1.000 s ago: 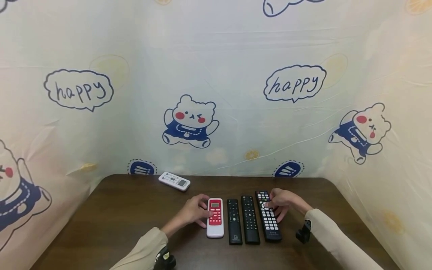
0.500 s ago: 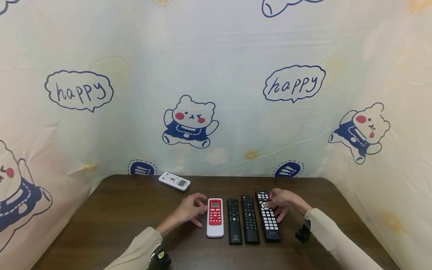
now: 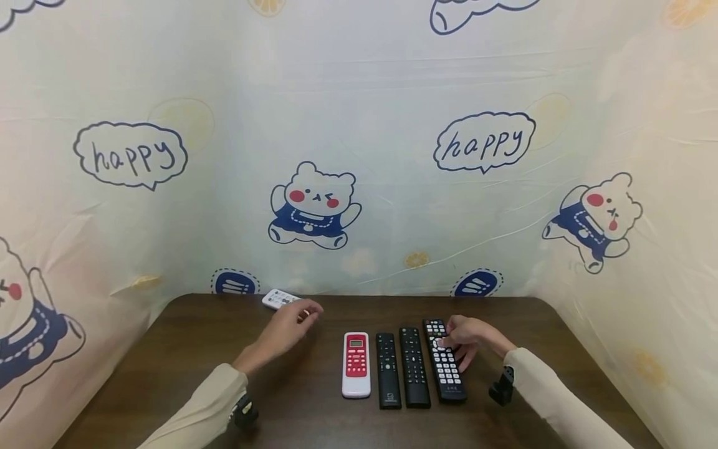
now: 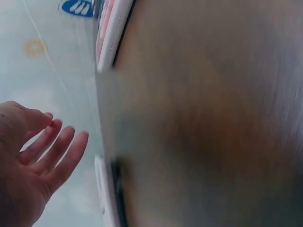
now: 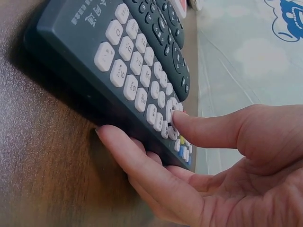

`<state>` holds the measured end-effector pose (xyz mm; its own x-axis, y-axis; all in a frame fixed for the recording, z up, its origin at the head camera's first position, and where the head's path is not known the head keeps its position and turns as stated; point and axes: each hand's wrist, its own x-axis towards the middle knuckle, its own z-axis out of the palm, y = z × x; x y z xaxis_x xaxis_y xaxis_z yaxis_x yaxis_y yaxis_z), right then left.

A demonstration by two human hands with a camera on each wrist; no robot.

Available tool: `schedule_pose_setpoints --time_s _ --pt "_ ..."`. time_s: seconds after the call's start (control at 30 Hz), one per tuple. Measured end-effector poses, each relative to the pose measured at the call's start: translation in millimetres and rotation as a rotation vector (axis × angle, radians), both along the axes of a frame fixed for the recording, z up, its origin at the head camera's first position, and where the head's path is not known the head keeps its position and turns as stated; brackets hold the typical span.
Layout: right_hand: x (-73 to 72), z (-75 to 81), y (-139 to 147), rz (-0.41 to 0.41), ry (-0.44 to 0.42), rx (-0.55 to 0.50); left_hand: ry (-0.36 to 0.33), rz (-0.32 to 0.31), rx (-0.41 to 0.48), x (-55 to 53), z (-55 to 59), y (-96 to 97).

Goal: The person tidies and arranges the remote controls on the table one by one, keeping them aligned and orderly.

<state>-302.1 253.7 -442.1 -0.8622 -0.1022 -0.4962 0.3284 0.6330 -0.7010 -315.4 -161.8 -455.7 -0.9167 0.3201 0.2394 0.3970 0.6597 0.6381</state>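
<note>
My right hand [image 3: 471, 337] holds a black remote control with white buttons [image 3: 447, 368], the rightmost in a row. In the right wrist view its thumb [image 5: 208, 130] lies on the buttons and the fingers sit against the side edge. Over the back left of the table, my left hand [image 3: 286, 330] is in the air with loosely bent fingers and nothing in them. From the head it partly covers a white remote control [image 3: 276, 299]; in the left wrist view that hand [image 4: 42, 156] is apart from the white remote [image 4: 105, 189].
Left of the held remote lie two slim black remotes, one [image 3: 415, 368] beside the other [image 3: 388, 371], then a red and white remote [image 3: 356, 386]. All rest on a dark wooden table [image 3: 314, 411]. A printed curtain [image 3: 392, 125] hangs behind the table's back edge.
My left hand has let go of the red and white remote and moved left and back, toward the white remote. The right hand has stayed on the black remote with white buttons.
</note>
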Motion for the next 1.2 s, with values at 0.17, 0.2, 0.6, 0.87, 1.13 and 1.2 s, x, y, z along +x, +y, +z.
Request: schedule_pose_setpoints --time_s 0.17,0.2,0.6,0.87,1.13,1.2 --pt "1.0 0.9 -0.6 0.001 -0.001 -0.007 0.135 -0.009 -0.079 -15.0 8.5 -18.5" --pt "1.5 1.1 -0.7 0.001 0.0 -0.005 0.141 -0.01 -0.081 -17.2 9.9 -21.4" --pt "2.5 1.4 0.6 0.003 0.0 -0.001 0.087 -0.026 -0.104 -25.7 18.5 -38.2" --pt "-1.2 3.7 -1.3 0.002 -0.003 0.008 0.034 -0.007 -0.173 -36.1 13.5 -49.3" --pt "-1.0 2.1 0.3 0.006 -0.013 0.004 0.082 -0.05 -0.287 -42.4 4.0 -54.9" --pt "-0.8 2.1 0.1 0.005 -0.021 0.01 0.097 -0.062 -0.309 -43.8 0.8 -56.9"
